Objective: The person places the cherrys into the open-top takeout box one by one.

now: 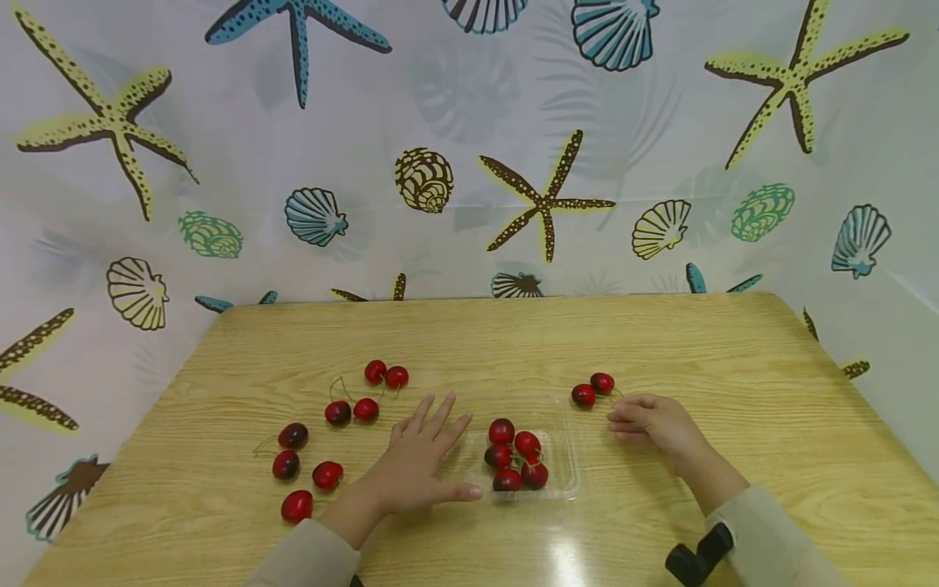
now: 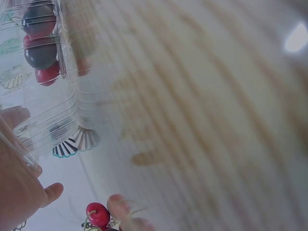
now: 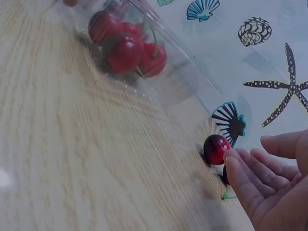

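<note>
A clear plastic container [image 1: 575, 477] stands on the table with several dark red cherries [image 1: 527, 445] inside. My left hand [image 1: 414, 473] is spread at its left side, thumb near the front corner. In the left wrist view the fingers [image 2: 19, 178] lie by the container's clear wall. To the right of the container my right hand [image 1: 656, 428] is beside a pair of stemmed cherries [image 1: 584, 396]. The right wrist view shows its fingertips close to one cherry [image 3: 217, 149], with a gap between thumb and fingers. Whether they touch the cherry or its stem is unclear.
Loose cherries lie to the left of the container, among them a pair at the back [image 1: 376, 372], a stemmed pair [image 1: 338, 413] and single ones nearer the front [image 1: 297, 506]. A cloth printed with shells and starfish [image 1: 352, 139] hangs behind the wooden table [image 1: 660, 334].
</note>
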A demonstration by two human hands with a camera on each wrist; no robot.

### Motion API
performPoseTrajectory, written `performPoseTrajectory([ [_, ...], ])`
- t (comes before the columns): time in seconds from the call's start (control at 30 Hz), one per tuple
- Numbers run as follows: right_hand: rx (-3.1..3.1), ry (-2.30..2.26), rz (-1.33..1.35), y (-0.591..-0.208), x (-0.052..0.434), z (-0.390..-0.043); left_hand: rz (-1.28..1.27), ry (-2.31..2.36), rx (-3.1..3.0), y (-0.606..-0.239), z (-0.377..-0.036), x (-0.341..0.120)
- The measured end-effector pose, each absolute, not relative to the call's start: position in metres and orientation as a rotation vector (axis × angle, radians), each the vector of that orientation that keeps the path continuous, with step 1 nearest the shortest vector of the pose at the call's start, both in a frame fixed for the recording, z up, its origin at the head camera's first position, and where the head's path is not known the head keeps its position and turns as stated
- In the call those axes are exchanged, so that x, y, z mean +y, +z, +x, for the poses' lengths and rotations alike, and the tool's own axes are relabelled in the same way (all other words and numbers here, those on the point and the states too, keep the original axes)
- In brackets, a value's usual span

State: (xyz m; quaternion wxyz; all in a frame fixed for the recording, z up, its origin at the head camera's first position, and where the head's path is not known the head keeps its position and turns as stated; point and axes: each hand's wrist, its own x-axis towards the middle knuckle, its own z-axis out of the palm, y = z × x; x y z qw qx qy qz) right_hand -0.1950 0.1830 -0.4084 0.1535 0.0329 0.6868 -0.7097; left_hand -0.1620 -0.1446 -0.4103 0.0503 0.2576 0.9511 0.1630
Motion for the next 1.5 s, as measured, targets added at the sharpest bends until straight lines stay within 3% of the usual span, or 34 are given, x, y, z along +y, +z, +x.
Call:
performPoseTrajectory([
  [1.5,2.159,-1.926,0.339,-0.424,0.193,-0.228,0.781,0.444,2.898,-0.41,-0.163,-0.146],
])
